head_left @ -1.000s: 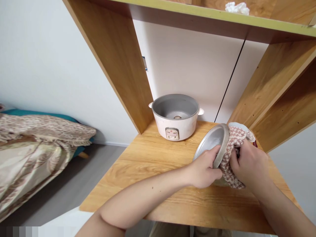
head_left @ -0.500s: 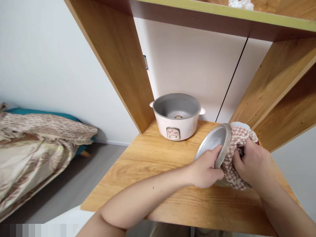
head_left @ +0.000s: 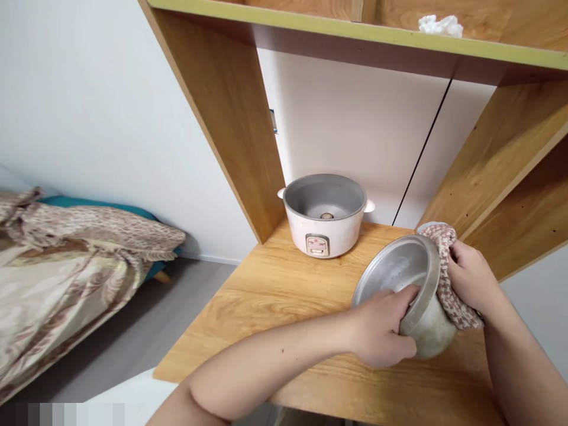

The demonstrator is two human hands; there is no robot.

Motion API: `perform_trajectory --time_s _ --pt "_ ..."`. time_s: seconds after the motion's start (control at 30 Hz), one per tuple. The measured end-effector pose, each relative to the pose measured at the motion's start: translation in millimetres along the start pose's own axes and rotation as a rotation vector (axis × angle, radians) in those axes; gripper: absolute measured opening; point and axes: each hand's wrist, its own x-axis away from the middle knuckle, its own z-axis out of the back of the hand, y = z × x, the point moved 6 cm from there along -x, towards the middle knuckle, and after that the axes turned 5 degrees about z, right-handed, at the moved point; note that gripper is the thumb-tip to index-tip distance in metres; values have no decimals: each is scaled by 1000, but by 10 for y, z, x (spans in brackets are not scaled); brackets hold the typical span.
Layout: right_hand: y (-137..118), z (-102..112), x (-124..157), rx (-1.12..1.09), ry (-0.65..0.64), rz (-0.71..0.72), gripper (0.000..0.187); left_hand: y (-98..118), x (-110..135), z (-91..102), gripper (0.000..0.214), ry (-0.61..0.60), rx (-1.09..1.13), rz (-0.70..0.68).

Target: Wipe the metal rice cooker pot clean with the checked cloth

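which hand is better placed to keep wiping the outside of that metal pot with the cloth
Right. The right hand already presses the checked cloth against the metal pot, while the left hand grips the pot's rim, holding it tilted above the wooden table.

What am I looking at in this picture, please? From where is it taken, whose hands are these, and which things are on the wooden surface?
There is no machine here. The picture comes from a camera worn on a person's head, looking forward and down, so the two bare arms at the bottom belong to that person. The left hand grips the rim of a metal inner pot, tilted on its side just above the wooden shelf. The right hand presses a chequered cloth against the pot's outside. Further back on the shelf stands a white rice cooker, open and without its pot. A crumpled white tissue lies on the upper shelf, and a bed with a patterned blanket is at the left.
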Motion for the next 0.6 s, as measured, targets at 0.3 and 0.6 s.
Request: perform_trajectory --time_s 0.3,0.6 --pt "-127 65 92 193 39 -5 21 18 -3 49 48 41 107 -15" --pt "-656 6 443 404 296 238 16 -124 -83 155 52 181 317 -92"
